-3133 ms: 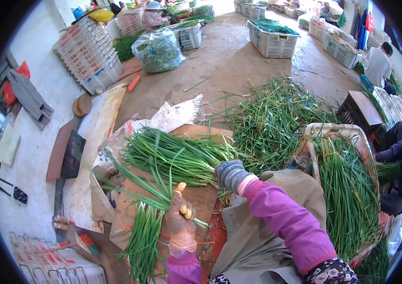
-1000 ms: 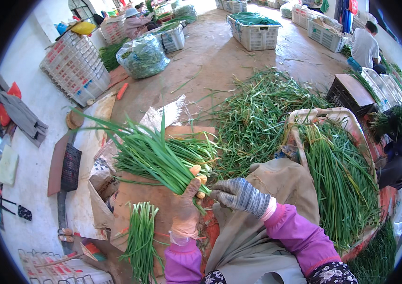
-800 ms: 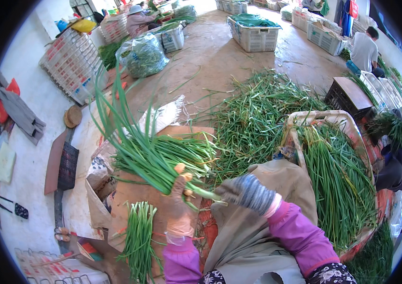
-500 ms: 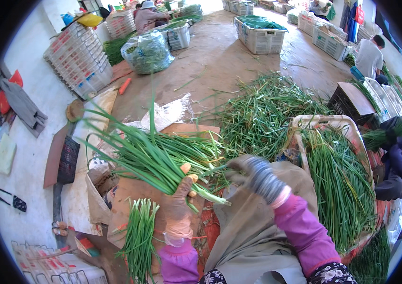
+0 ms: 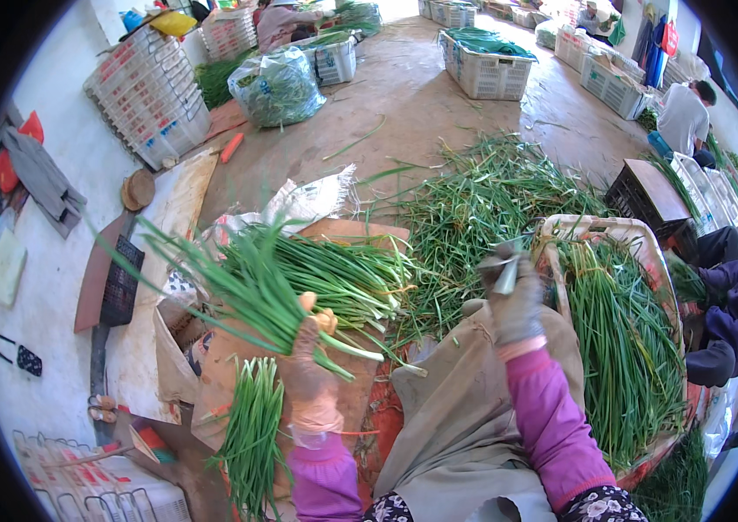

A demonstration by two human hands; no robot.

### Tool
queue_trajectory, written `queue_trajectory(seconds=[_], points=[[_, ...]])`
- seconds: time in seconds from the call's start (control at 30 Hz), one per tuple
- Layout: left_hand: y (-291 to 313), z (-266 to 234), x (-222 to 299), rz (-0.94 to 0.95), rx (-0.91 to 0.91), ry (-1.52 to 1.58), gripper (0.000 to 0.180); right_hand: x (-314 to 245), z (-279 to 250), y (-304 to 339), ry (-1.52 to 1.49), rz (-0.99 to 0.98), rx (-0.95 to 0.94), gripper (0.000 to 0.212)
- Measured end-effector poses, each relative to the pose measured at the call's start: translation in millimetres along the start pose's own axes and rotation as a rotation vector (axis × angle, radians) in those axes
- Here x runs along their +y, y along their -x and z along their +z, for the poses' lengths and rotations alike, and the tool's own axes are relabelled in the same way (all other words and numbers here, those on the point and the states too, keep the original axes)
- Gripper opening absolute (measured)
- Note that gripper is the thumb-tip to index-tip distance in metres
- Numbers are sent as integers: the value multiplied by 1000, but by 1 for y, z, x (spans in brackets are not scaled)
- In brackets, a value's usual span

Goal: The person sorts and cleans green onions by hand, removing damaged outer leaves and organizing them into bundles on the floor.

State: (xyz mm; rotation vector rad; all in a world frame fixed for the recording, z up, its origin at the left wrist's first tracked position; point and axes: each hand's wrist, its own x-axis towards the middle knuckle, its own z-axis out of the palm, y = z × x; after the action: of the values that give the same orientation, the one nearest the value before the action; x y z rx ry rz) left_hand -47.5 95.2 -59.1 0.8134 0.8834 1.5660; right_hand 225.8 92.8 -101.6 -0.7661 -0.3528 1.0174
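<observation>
Hands (image 5: 306, 358) apart, left holding green stalks (image 5: 257, 309)

The left hand (image 5: 306, 358) curls tightly above the board (image 5: 223, 361), inside its right edge; the right hand (image 5: 514, 304), blurred, is raised beyond that edge. Both forearms (image 5: 551, 422) reach forward.

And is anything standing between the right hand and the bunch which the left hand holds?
Nothing visible: the right hand is apart from the bunch of chive-like greens in the left hand, with grey-brown cloth and loose leaves seen behind the gap.
</observation>
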Motion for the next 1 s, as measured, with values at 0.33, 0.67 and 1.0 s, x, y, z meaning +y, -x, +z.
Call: queue_trajectory(seconds=[0.33, 0.67, 1.0], points=[[-5, -28, 25, -75, -285, 529, 49, 80, 65, 14, 1914, 68, -1029, 24], [13, -33, -1, -321, 13, 222, 39, 109, 98, -20, 2160, 45, -1002, 18], [8, -10, -31, -458, 63, 71, 39, 50, 49, 34, 663, 403, -588, 13]])
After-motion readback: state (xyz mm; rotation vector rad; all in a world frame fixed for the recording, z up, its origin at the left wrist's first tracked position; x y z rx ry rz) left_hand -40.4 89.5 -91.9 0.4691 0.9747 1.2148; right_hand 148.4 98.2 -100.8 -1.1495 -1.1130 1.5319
